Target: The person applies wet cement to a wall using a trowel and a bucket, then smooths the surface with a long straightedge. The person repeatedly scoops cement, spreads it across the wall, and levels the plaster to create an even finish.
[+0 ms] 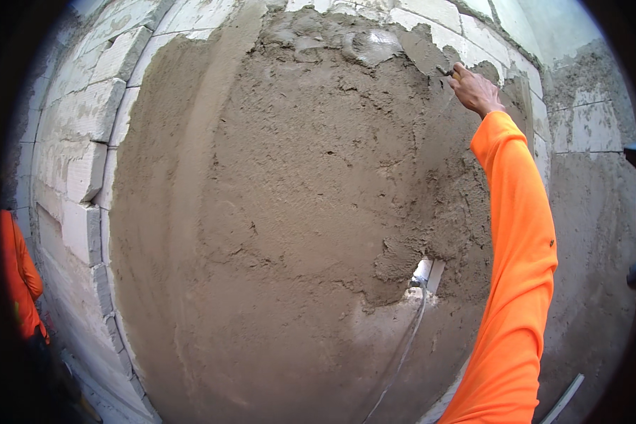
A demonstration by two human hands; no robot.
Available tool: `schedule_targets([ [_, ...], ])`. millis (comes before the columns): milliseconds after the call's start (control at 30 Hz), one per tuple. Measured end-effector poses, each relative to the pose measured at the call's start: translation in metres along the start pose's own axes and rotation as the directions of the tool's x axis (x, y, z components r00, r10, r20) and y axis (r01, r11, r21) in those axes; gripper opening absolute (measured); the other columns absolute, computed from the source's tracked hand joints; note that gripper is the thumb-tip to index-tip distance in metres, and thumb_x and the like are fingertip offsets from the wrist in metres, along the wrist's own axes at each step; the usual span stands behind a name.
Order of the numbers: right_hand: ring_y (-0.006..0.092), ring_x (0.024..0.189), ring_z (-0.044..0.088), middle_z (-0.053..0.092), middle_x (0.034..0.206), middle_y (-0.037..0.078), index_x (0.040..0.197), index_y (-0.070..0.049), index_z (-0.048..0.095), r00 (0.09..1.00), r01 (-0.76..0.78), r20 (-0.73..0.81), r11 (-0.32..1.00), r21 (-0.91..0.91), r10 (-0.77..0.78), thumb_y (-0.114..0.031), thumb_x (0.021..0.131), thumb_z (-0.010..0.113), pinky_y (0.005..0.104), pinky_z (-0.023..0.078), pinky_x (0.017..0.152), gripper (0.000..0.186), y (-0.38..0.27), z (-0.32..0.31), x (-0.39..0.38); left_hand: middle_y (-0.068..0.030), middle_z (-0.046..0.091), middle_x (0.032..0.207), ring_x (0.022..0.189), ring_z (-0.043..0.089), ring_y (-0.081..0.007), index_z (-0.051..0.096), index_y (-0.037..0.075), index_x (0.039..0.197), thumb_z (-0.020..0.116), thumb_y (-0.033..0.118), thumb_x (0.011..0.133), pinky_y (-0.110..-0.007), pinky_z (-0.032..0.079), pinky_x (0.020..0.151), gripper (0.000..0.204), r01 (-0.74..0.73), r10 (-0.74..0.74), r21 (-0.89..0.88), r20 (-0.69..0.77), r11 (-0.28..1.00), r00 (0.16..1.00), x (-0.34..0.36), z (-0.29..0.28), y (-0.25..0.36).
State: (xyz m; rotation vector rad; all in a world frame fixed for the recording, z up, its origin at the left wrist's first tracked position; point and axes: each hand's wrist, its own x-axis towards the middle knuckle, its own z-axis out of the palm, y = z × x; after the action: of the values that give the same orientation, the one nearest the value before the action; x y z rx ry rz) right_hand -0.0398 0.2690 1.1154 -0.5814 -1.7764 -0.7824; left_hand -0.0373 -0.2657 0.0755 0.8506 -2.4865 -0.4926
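Observation:
My right hand [477, 92], at the end of an orange sleeve, reaches up to the upper right of a wall. Its fingers are closed around the handle of a trowel [424, 53]. The blade seems coated in grey mortar and blends with the wall, so its outline is hard to make out. Wet mortar [297, 162] covers most of the wall in front of me, rough near the top and right, smoother at the lower left. My left hand is out of view.
Bare pale blocks [88, 169] line the left side. Low on the right, a cable [406, 346] hangs from an opening with a pale strip [436, 277]. Another person in an orange top [22, 275] stands at the far left. A plastered side wall [579, 233] meets the right.

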Motion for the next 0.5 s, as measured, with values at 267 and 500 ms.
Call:
schedule_targets([
  [267,0.0347,0.12,0.066,0.067,0.136,0.011,0.148,-0.023,0.049,0.987,0.157,-0.014,0.986,-0.061,-0.158,-0.044,0.105,0.049,0.049,0.053,0.098,0.047,-0.078,-0.003,0.06,-0.0184,0.074,0.089,0.081,0.069,-0.037,0.076,0.006,0.097,0.064,0.049,0.098,-0.048,0.054,0.072,0.045,0.155,-0.139,-0.227,0.087,0.961,0.987,-0.008,-0.037,0.03],
  [500,0.0342,0.115,0.065,0.064,0.13,0.017,0.136,-0.005,0.057,0.966,0.215,0.138,0.976,0.034,-0.218,-0.038,0.099,0.055,0.0539,0.053,0.087,0.049,-0.06,0.006,0.102,-0.0184,0.074,0.085,0.075,0.067,-0.0353,0.077,0.007,0.093,0.076,0.058,0.086,-0.048,0.053,0.068,0.052,0.033,-0.044,-0.279,-0.034,0.96,0.998,-0.011,-0.023,-0.005],
])
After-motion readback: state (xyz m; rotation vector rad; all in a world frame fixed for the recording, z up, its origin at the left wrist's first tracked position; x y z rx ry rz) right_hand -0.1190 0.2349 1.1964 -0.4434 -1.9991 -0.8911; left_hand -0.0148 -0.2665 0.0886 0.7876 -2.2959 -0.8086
